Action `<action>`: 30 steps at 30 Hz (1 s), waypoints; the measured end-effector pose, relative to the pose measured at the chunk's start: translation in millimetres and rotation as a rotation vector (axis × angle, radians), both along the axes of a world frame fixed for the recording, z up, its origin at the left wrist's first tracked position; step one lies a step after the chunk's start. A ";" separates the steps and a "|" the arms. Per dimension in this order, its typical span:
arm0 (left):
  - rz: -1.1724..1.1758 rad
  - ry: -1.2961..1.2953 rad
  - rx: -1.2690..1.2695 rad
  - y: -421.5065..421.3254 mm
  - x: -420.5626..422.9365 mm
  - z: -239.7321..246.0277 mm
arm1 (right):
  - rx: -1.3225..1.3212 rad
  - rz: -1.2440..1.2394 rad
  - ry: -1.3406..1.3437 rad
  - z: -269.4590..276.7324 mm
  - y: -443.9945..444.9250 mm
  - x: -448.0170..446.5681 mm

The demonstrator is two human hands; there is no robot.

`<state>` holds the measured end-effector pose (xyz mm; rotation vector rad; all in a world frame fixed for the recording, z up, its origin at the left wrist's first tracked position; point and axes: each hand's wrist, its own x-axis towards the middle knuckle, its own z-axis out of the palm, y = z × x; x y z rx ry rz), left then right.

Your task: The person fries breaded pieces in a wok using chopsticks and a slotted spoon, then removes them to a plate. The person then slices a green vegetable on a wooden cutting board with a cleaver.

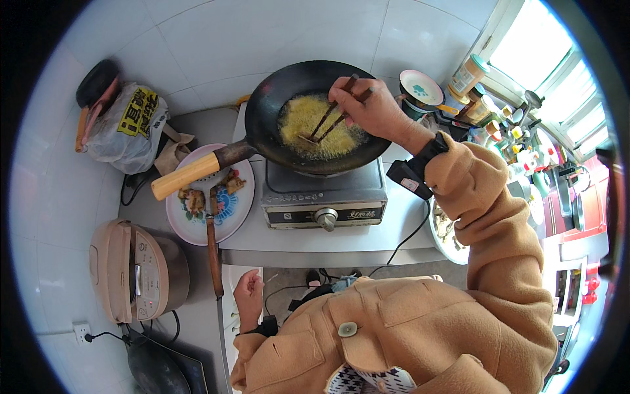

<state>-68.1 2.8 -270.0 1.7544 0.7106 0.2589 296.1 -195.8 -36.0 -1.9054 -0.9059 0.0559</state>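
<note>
My right hand [366, 106] grips a pair of dark wooden chopsticks [330, 118] over a black wok [266, 113]. Their tips dip into bubbling yellow oil [315, 108] and touch a browned piece of food [308, 140]. A gas stove [325, 197] with one round knob carries the wok, whose light wooden handle [184, 176] points left. Below the counter's front edge, my left hand [248, 294] hangs near my coat with its fingers curled; whether anything is in it is unclear. Left of the stove, a floral enamel plate [241, 226] bears fried pieces and a slotted skimmer [211, 231].
A rice cooker [162, 276] stands at the left, below a plastic bag [128, 133] topped by a small pan [98, 82]. A bowl of pale food [445, 231] sits under my right forearm. Jars and bottles [492, 113] crowd the window side. A black cable [412, 236] hangs from my right wrist.
</note>
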 end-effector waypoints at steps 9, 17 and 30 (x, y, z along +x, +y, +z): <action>0.016 -0.011 0.006 2.6 -5.3 -3.7 | 0.099 0.109 -0.044 -5.2 1.6 0.9; 0.001 0.002 0.031 5.0 -4.9 -4.4 | 0.062 0.062 -0.101 -7.5 -1.7 0.6; -0.037 -0.006 0.066 6.9 -9.7 -6.5 | 0.030 0.001 -0.176 1.5 -18.5 -2.6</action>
